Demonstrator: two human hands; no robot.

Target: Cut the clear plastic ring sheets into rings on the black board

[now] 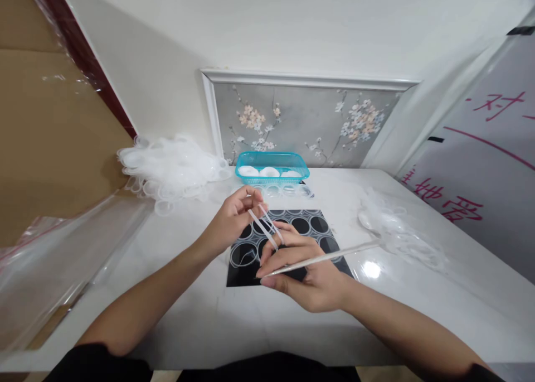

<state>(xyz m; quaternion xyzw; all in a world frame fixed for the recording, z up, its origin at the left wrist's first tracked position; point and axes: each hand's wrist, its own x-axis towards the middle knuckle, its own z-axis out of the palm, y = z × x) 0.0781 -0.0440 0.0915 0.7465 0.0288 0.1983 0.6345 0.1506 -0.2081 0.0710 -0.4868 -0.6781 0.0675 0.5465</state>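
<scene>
My left hand [238, 212] is closed, its fingertips pinching one end of a translucent white ring [264, 228]. The other end of that ring loops over fingers of my right hand [311, 270], so its two sides run as taut strands between the hands. Thumb and index finger of my right hand also grip a long, thin pale stick [346, 252], which points off to the right; its exact kind is unclear. Beneath both hands lies a black sheet [240, 279] patterned with rows of circles. Several clear rings [244, 254] lie over these circles. My hands cover part of the sheet.
A turquoise basket [271, 158] with white round items stands at the back. Heaped white rings [175, 167] lie at the left, with a looser bunch [401, 237] at the right. Clear plastic bags [83, 254] cover the left side. A board with red writing [480, 148] leans at right.
</scene>
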